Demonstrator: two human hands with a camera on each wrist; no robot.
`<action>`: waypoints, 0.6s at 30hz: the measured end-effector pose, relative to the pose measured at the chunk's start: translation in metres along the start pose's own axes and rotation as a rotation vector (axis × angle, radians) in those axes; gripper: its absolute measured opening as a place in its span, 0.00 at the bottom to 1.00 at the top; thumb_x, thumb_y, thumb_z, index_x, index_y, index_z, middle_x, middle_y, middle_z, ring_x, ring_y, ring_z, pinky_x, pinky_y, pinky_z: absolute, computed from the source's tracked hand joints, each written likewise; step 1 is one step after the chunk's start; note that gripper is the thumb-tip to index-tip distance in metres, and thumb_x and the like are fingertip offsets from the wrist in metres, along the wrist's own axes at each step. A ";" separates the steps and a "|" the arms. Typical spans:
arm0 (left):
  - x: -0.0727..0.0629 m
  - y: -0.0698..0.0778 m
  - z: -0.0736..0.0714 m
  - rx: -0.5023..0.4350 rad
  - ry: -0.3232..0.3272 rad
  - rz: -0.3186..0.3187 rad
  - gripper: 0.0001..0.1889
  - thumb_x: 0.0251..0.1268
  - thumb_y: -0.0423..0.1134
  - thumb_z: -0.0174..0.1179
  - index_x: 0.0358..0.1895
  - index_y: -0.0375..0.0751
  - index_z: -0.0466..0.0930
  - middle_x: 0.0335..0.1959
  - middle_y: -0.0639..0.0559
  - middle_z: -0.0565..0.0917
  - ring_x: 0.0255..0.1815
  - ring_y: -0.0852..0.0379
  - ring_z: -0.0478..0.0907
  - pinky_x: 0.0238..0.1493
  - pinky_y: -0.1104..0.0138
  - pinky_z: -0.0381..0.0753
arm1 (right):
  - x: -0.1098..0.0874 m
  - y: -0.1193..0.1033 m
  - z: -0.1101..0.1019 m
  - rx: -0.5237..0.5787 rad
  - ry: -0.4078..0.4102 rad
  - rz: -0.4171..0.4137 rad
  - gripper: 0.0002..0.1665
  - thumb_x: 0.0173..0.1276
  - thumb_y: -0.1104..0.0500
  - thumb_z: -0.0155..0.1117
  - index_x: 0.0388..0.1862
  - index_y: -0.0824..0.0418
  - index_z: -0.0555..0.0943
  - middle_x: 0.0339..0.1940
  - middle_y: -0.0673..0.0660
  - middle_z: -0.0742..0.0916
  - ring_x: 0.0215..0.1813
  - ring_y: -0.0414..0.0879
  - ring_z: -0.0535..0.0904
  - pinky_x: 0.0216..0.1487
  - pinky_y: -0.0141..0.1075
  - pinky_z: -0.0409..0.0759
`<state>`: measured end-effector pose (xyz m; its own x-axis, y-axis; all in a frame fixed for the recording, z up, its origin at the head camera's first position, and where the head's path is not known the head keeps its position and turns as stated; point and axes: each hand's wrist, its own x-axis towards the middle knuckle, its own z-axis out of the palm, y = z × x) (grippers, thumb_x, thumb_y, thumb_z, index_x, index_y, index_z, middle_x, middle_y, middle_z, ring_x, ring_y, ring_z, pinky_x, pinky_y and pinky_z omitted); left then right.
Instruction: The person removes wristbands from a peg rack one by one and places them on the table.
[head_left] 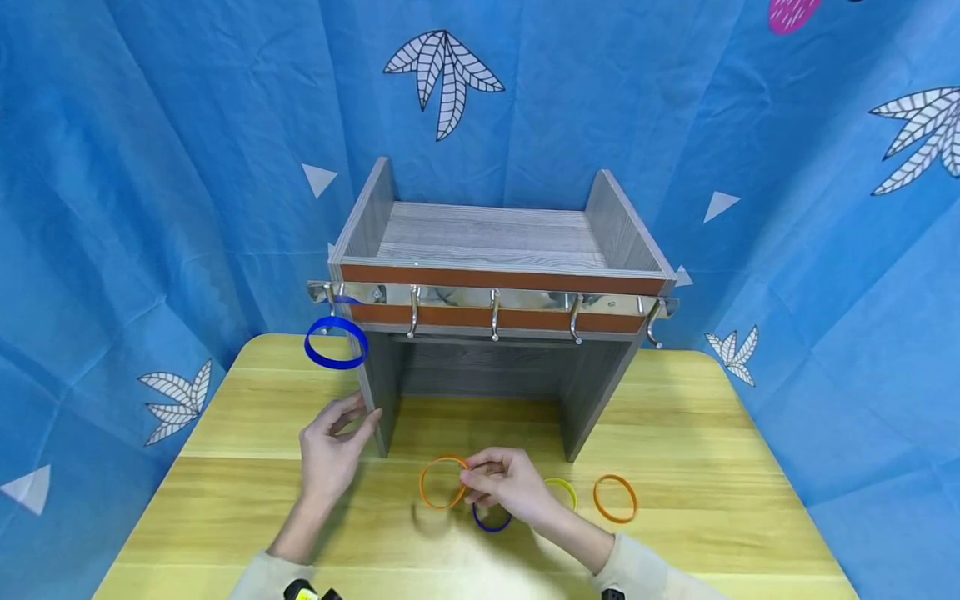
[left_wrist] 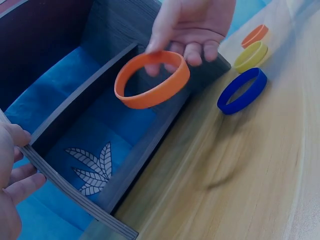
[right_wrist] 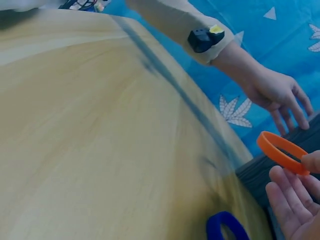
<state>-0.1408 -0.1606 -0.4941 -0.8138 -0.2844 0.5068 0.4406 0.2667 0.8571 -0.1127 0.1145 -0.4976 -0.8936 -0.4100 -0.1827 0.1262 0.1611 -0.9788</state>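
Observation:
My right hand (head_left: 506, 483) pinches an orange silicone wristband (head_left: 442, 504) by its edge, thumb on one side and fingers on the other. The held band is in the air over the table, below the shelf's opening. My left hand (head_left: 333, 442) grips the lower front edge of the left side panel (head_left: 375, 417) of a grey wooden shelf, as the left wrist view also shows. A blue wristband (head_left: 336, 364) hangs from the leftmost hook of the metal hook rail (head_left: 457, 297). On the table by my right hand lie another blue wristband (left_wrist: 242, 91) and a yellow wristband (left_wrist: 251, 57).
A second orange wristband (head_left: 615, 498) lies on the wooden table (head_left: 720, 500), right of the yellow one. Several silver hooks (head_left: 495, 315) stick out from the rail along the shelf's front. Blue patterned cloth (head_left: 600, 100) hangs behind the shelf and at both sides.

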 end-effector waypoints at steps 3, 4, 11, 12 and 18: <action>0.001 0.000 0.000 0.006 0.001 0.007 0.16 0.56 0.19 0.73 0.49 0.28 0.88 0.40 0.30 0.89 0.39 0.78 0.85 0.36 0.79 0.90 | 0.002 0.004 0.001 0.014 -0.005 0.014 0.24 0.75 0.59 0.70 0.58 0.77 0.80 0.45 0.69 0.92 0.37 0.44 0.90 0.42 0.41 0.96; 0.001 0.000 0.000 0.008 0.000 0.011 0.16 0.56 0.19 0.73 0.49 0.28 0.88 0.40 0.29 0.89 0.40 0.78 0.85 0.37 0.79 0.90 | 0.003 0.006 0.001 0.018 -0.008 0.017 0.24 0.75 0.59 0.69 0.59 0.77 0.79 0.45 0.70 0.91 0.37 0.44 0.90 0.42 0.40 0.96; 0.001 -0.001 0.000 0.005 -0.003 0.020 0.16 0.56 0.19 0.73 0.49 0.27 0.88 0.40 0.28 0.88 0.40 0.78 0.85 0.37 0.79 0.90 | 0.008 0.018 0.003 -0.015 0.000 0.043 0.22 0.74 0.59 0.70 0.58 0.76 0.81 0.45 0.70 0.91 0.36 0.47 0.91 0.41 0.41 0.96; 0.001 0.000 0.000 0.003 -0.003 0.019 0.16 0.56 0.18 0.73 0.49 0.27 0.88 0.40 0.28 0.88 0.40 0.78 0.86 0.37 0.79 0.90 | 0.009 0.019 0.004 -0.024 0.000 0.049 0.22 0.74 0.59 0.70 0.57 0.75 0.82 0.43 0.68 0.92 0.36 0.48 0.91 0.41 0.41 0.96; 0.000 -0.001 0.000 0.017 0.002 0.020 0.16 0.56 0.19 0.73 0.49 0.28 0.88 0.40 0.29 0.89 0.40 0.78 0.86 0.36 0.78 0.91 | 0.011 0.022 0.008 -0.061 -0.021 0.073 0.20 0.73 0.58 0.71 0.55 0.72 0.84 0.37 0.63 0.93 0.35 0.50 0.92 0.38 0.40 0.95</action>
<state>-0.1416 -0.1611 -0.4952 -0.8040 -0.2809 0.5241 0.4502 0.2883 0.8451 -0.1158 0.1062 -0.5223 -0.8736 -0.4137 -0.2562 0.1638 0.2459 -0.9554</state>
